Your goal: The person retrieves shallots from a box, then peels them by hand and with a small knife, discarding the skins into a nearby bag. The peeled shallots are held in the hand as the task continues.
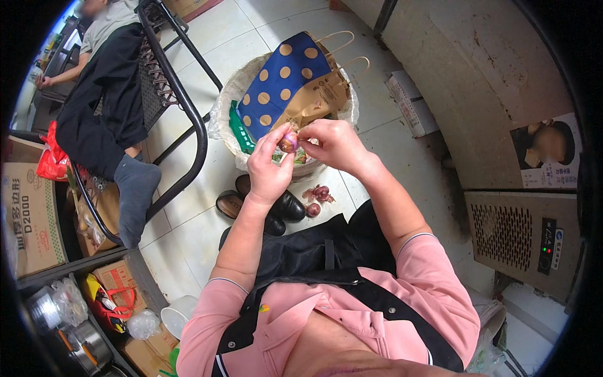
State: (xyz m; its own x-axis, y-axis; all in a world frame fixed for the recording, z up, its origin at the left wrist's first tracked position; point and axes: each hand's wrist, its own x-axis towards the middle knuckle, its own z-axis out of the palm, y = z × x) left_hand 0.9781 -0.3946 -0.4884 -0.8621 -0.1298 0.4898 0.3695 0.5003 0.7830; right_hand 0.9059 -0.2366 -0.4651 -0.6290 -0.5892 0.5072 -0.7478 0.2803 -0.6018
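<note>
A small red onion or shallot (288, 142) sits between the thumb and fingers of my left hand (267, 165), purple flesh and brownish skin showing. My right hand (337, 146) pinches at its right side with thumb and forefinger; any skin between those fingertips is too small to make out. Both hands are above the near rim of a round waste basket (225, 101) lined with a clear plastic bag. Inside it lean a blue paper bag with tan dots (287, 80) and a green packet (241, 127). More red onions (313, 209) with loose skins lie on the floor below my hands.
Black shoes (288, 207) stand beside the floor onions. At left, a person (101, 89) reclines on a black metal-framed lounge chair (188, 106). A metal appliance with a vented panel (501, 231) stands at right. Cardboard boxes (35, 221) and a shelf with pots (85, 346) occupy the lower left.
</note>
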